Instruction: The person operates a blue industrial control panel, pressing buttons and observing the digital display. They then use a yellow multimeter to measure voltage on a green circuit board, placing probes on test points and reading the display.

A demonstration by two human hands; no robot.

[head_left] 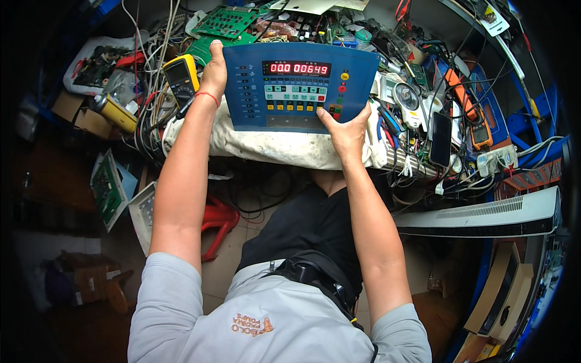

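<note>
Panel [296, 94] at upper centre is gripped by left hand [214, 74] and right hand [348, 133], thumb [327, 118] seemingly pressing keys [299, 107]; next press needs steadiness.

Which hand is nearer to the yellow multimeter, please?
Left. The left hand holds the blue control panel by its left edge, just right of the yellow multimeter; the right hand is farther, at the panel's lower right.

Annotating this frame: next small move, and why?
I'd probably lift the thumb of the right hand, avoiding a stray press: its tip sits at the right end of the yellow keys, the display is lit, and the left hand holds the blue panel.
</note>
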